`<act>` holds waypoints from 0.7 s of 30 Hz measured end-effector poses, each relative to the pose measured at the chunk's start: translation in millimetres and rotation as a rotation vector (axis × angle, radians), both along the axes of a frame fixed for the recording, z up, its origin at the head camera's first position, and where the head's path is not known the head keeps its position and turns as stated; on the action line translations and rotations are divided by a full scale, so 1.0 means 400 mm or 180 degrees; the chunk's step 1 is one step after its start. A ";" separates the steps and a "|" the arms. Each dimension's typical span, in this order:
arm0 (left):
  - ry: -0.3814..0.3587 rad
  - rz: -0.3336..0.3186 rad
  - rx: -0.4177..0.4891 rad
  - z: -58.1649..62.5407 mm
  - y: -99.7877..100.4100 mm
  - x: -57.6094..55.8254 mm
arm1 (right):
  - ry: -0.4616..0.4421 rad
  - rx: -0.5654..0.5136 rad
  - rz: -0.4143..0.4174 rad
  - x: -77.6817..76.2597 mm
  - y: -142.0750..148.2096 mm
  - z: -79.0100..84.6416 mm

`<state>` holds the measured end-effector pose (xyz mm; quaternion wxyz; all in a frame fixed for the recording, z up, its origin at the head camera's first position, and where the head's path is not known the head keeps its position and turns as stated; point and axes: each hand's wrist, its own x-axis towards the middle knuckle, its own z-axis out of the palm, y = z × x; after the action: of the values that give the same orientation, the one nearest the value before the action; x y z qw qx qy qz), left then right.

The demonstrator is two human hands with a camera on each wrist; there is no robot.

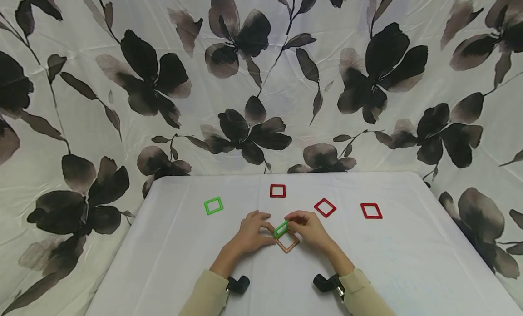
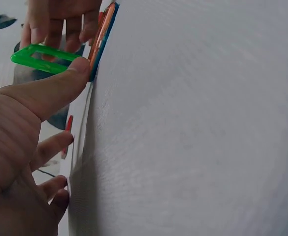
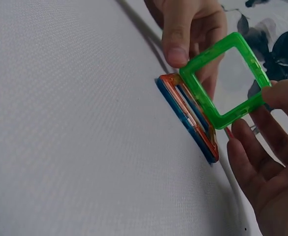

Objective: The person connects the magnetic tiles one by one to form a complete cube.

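One green square frame [image 3: 202,96], pinched in the right hand [image 1: 310,229], tilts up at eleven o'clock on the orange frame [image 1: 292,247], edges meeting, blue frame [image 3: 183,120] beneath! Left hand [image 1: 251,234] at nine o'clock, fingers spread, thumb tip right beside the green corner. Three red frames [image 1: 271,191] sit from about twelve round toward three; second green frame [image 1: 206,207], ten o'clock.

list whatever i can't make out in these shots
- Most of the blue piece: in the head view, the orange frame covers it; the wrist views show mainly its edge.
- One corner of the green frame: in the left wrist view, the thumb of the left hand hides it.
- Part of a red frame: in the left wrist view, a finger blocks it.
- The sleeves: in the head view, cut off by the bottom edge.
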<state>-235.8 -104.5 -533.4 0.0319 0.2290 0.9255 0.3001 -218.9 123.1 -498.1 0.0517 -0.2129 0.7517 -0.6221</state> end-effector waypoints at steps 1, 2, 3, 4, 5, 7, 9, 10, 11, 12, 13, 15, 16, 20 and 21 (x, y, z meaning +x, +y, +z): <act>0.0012 -0.0009 0.0003 0.002 0.001 0.000 | 0.0034 0.0008 -0.0006 0.001 0.001 0.001; 0.0029 -0.0023 -0.0003 0.002 0.002 -0.001 | 0.0063 0.0019 -0.0014 0.001 0.003 0.001; 0.0042 -0.0034 -0.0007 0.003 0.002 -0.002 | 0.0083 0.0027 -0.0028 0.001 0.003 0.001; 0.0052 -0.0044 -0.0019 0.004 0.004 -0.002 | 0.0095 0.0029 -0.0040 0.002 0.004 0.001; 0.0071 -0.0051 -0.0036 0.005 0.004 -0.002 | 0.0093 0.0033 -0.0052 0.003 0.005 0.001; 0.0113 -0.0067 -0.0053 0.007 0.006 -0.001 | 0.0096 0.0028 -0.0067 0.003 0.006 -0.002; 0.0129 -0.0073 -0.0068 0.009 0.006 -0.002 | 0.0108 0.0005 -0.0066 0.002 0.007 -0.006; 0.0131 -0.0079 -0.0059 0.010 0.006 -0.002 | 0.0106 -0.0017 -0.0057 0.002 0.008 -0.008; 0.0144 -0.0100 -0.0037 0.010 0.006 -0.002 | 0.0106 -0.0036 -0.0047 0.001 0.008 -0.010; 0.0148 -0.0125 -0.0016 0.011 0.005 -0.003 | 0.0117 -0.0052 -0.0041 0.001 0.009 -0.011; 0.0145 -0.0152 0.0006 0.011 0.005 -0.004 | 0.0127 -0.0059 -0.0043 0.002 0.010 -0.013; 0.0162 -0.0208 0.0045 0.012 0.004 -0.005 | 0.0143 -0.0058 -0.0063 0.004 0.011 -0.013; 0.0173 -0.0235 0.0056 0.013 0.004 -0.006 | 0.0133 -0.0049 -0.0085 0.006 0.011 -0.012; 0.0148 -0.0298 0.0056 0.014 0.002 -0.007 | 0.0009 -0.0001 -0.0271 0.011 0.017 -0.012; 0.0127 -0.0312 0.0049 0.014 0.002 -0.007 | -0.0039 -0.0002 -0.0318 0.010 0.020 -0.014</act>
<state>-238.7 -103.7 -527.7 0.0263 0.2802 0.9113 0.3006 -214.8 131.1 -503.7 0.0252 -0.1713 0.7608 -0.6254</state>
